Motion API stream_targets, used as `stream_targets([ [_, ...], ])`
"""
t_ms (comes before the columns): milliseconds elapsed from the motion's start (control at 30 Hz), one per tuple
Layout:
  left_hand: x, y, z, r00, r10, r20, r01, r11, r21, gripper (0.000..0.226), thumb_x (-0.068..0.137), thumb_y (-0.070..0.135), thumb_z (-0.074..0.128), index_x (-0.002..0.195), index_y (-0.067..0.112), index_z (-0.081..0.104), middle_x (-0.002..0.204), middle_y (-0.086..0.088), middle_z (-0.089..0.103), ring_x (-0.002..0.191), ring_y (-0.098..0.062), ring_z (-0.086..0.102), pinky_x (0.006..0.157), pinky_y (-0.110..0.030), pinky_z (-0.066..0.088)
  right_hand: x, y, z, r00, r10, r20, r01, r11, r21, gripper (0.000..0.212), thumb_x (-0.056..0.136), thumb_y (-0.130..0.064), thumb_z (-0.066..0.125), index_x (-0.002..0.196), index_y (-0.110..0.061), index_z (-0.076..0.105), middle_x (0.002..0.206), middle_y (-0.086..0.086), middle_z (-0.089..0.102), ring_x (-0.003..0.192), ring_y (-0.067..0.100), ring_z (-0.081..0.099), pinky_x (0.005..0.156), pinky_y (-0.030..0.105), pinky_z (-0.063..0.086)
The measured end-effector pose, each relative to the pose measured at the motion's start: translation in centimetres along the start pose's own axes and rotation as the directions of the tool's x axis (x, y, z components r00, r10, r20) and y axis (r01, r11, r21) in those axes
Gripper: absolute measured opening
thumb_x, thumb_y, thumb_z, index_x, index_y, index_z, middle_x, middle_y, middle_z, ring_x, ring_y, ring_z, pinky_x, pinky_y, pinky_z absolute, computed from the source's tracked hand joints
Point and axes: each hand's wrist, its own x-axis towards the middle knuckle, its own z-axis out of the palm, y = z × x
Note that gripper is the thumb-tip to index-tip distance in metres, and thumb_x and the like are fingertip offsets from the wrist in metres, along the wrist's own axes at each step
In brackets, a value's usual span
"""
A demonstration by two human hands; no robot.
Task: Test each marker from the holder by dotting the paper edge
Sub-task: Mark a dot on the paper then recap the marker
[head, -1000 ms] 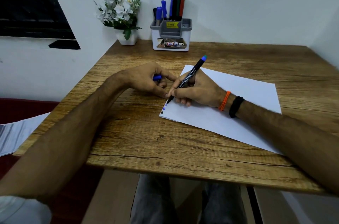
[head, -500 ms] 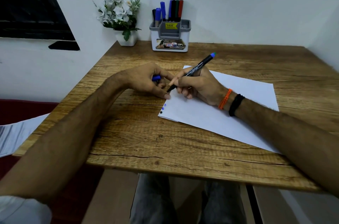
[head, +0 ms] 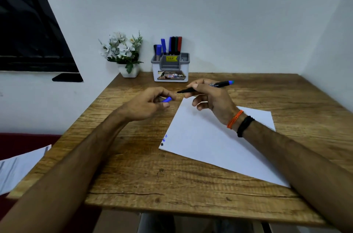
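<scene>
The left hand (head: 149, 104) is pinching a blue cap (head: 166, 99) in curled fingers above the wooden table (head: 133, 166). Just right of it, the right hand (head: 212, 97) is gripping a black marker (head: 205, 87), tip pointing left, above the paper's (head: 210, 143) far corner. The holder (head: 170, 68) is standing far behind, against the wall.

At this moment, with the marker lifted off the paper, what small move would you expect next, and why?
Probably recapping: bring the blue cap in the left hand onto the bare tip of the marker held by the right hand. The tip points at the cap, and dots already mark the paper edge.
</scene>
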Motion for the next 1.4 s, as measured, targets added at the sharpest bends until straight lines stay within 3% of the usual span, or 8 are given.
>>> stream_targets([
  [67, 0.2, 0.4, 0.4, 0.999, 0.014, -0.052, -0.015, 1.000, -0.027, 0.026, 0.094, 0.007, 0.057, 0.114, 0.022, 0.065, 0.086, -0.001, 0.068, 0.068, -0.015, 0.056, 0.065, -0.025, 0.046, 0.0, -0.2, -0.3, 0.999, 0.033, 0.018, -0.034, 0.999, 0.027, 0.025, 0.083, -0.025, 0.054, 0.096, -0.011, 0.070, 0.095, 0.019, 0.074, 0.059, 0.016, 0.062, 0.051, 0.022, 0.046],
  [133, 0.3, 0.7, 0.6, 0.994, 0.016, -0.106, -0.030, 0.991, -0.132, 0.028, 0.093, 0.003, 0.057, 0.116, 0.017, 0.064, 0.090, -0.007, 0.069, 0.075, -0.007, 0.063, 0.070, -0.017, 0.049, 0.1, -0.1, -0.5, 0.999, 0.043, 0.030, -0.044, 0.998, 0.039, 0.032, 0.079, -0.026, 0.050, 0.098, -0.009, 0.070, 0.097, 0.020, 0.074, 0.059, 0.017, 0.062, 0.052, 0.023, 0.046],
  [233, 0.3, 0.7, 0.8, 0.984, -0.005, -0.181, -0.052, 0.949, -0.312, 0.024, 0.090, -0.003, 0.059, 0.108, 0.011, 0.066, 0.096, -0.006, 0.070, 0.083, -0.009, 0.068, 0.072, -0.019, 0.054, 0.2, 0.0, -0.6, 0.999, 0.035, 0.018, -0.036, 0.998, 0.046, 0.032, 0.079, -0.026, 0.050, 0.098, -0.008, 0.068, 0.096, 0.019, 0.074, 0.056, 0.018, 0.061, 0.052, 0.024, 0.044],
  [433, 0.3, 1.0, 0.9, 0.964, -0.054, -0.261, -0.065, 0.902, -0.427, 0.017, 0.091, -0.001, 0.058, 0.105, 0.003, 0.066, 0.092, -0.008, 0.072, 0.077, -0.007, 0.069, 0.068, -0.017, 0.055, 0.2, 0.1, -0.7, 0.999, 0.034, -0.018, -0.033, 0.998, 0.055, 0.025, 0.079, -0.026, 0.053, 0.091, -0.010, 0.067, 0.089, 0.018, 0.074, 0.050, 0.017, 0.056, 0.050, 0.025, 0.042],
  [900, 0.3, 1.2, 1.4, 0.978, -0.038, -0.205, -0.054, 0.902, -0.429, 0.016, 0.091, 0.002, 0.058, 0.105, 0.005, 0.067, 0.086, -0.007, 0.070, 0.074, -0.008, 0.067, 0.068, -0.019, 0.055, 0.1, 0.3, -0.1, 1.000, 0.003, 0.005, -0.003, 0.999, -0.054, 0.008, 0.094, -0.017, 0.060, 0.097, -0.011, 0.064, 0.095, 0.015, 0.075, 0.049, 0.016, 0.059, 0.049, 0.024, 0.043],
  [1067, 0.3, 1.5, 1.7, 0.976, -0.015, -0.219, -0.073, 0.920, -0.385, 0.017, 0.088, 0.009, 0.064, 0.105, 0.009, 0.067, 0.083, 0.000, 0.072, 0.068, -0.008, 0.065, 0.062, -0.019, 0.053, -0.1, 0.6, 0.4, 0.996, -0.080, -0.048, 0.073, 0.989, -0.130, 0.013, 0.086, -0.023, 0.071, 0.089, -0.011, 0.069, 0.072, 0.007, 0.071, 0.043, 0.012, 0.050, 0.044, 0.022, 0.039],
  [1267, 0.3, 1.7, 1.6, 0.949, -0.041, -0.313, -0.079, 0.930, -0.359, 0.011, 0.090, 0.018, 0.063, 0.095, 0.009, 0.068, 0.069, -0.002, 0.065, 0.057, -0.009, 0.053, 0.056, -0.021, 0.046, 0.3, 0.5, 0.0, 1.000, -0.013, -0.025, 0.013, 1.000, 0.024, 0.020, 0.094, -0.023, 0.060, 0.092, -0.010, 0.075, 0.073, 0.012, 0.071, 0.043, 0.013, 0.050, 0.045, 0.021, 0.040],
  [1400, 0.3, 2.1, 2.2, 0.962, -0.022, -0.271, -0.071, 0.942, -0.329, 0.023, 0.099, 0.022, 0.048, 0.096, 0.004, 0.060, 0.072, -0.007, 0.057, 0.055, -0.006, 0.046, 0.052, -0.017, 0.041, 0.4, 0.8, 0.2, 0.994, -0.098, -0.045, 0.095, 0.992, -0.078, 0.026, 0.090, -0.026, 0.067, 0.067, -0.014, 0.062, 0.058, 0.005, 0.057, 0.040, 0.013, 0.038, 0.041, 0.021, 0.031],
])
